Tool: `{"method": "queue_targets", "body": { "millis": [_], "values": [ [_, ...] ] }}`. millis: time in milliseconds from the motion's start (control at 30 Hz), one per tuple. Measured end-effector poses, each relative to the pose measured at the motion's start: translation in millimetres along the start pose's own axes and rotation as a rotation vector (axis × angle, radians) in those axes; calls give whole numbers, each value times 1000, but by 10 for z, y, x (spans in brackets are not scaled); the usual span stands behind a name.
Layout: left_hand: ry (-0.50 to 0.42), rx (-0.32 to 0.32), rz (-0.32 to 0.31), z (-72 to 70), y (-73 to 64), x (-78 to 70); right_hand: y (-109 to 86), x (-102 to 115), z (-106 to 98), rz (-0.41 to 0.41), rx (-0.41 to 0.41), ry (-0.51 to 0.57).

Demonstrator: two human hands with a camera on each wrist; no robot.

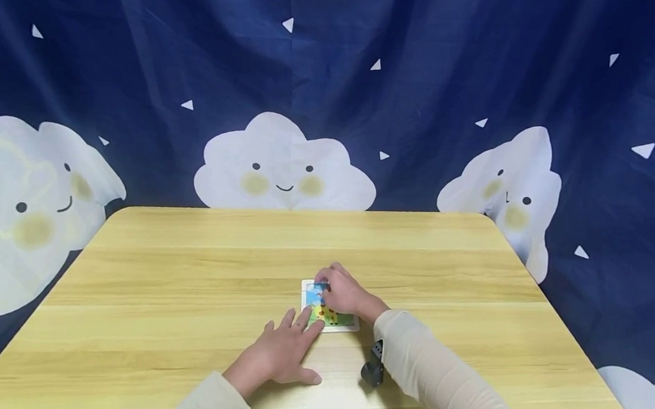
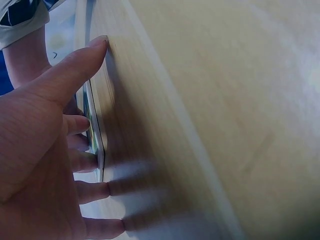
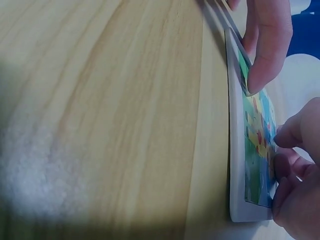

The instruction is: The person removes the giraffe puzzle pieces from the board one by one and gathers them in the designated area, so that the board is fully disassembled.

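Note:
A small picture board (image 1: 347, 320) with a white rim and a giraffe on green and blue lies flat on the table. My left hand (image 1: 282, 353) is spread palm down at its lower left, with fingertips over the board's edge. From the upper right my right hand (image 1: 343, 292) bends over the picture and hides part of it. In the right wrist view the curled fingers of that right hand (image 3: 300, 165) meet the far side of the picture (image 3: 256, 137); I cannot tell if they pinch a piece. A left fingertip (image 3: 257, 82) rests on the near end.
The wood-grain table (image 1: 154, 297) extends around the board on all sides. Behind it hangs a dark blue curtain (image 1: 233, 57) with white clouds and small triangles. A black wrist camera (image 1: 373, 364) sits below the right cuff, close over the table.

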State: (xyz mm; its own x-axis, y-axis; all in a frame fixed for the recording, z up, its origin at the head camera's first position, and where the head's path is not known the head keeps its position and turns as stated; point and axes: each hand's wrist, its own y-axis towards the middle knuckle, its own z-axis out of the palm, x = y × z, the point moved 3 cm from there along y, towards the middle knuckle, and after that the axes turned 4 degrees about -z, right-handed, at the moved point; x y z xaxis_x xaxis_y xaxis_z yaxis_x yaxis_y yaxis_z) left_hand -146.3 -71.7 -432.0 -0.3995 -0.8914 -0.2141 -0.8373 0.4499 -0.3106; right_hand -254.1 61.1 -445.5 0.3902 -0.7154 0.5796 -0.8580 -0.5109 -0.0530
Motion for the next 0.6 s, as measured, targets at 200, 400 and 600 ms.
{"method": "queue_targets", "body": {
  "millis": [200,400,600],
  "values": [
    [2,2,-4,-7,-7,-4,1,1,-9,-20,-12,22],
    [-2,6,-8,-17,-20,-12,6,-15,-6,-23,-43,40],
    [3,-2,-1,-20,-29,-15,8,-23,1,22,-71,75]
  ]
}}
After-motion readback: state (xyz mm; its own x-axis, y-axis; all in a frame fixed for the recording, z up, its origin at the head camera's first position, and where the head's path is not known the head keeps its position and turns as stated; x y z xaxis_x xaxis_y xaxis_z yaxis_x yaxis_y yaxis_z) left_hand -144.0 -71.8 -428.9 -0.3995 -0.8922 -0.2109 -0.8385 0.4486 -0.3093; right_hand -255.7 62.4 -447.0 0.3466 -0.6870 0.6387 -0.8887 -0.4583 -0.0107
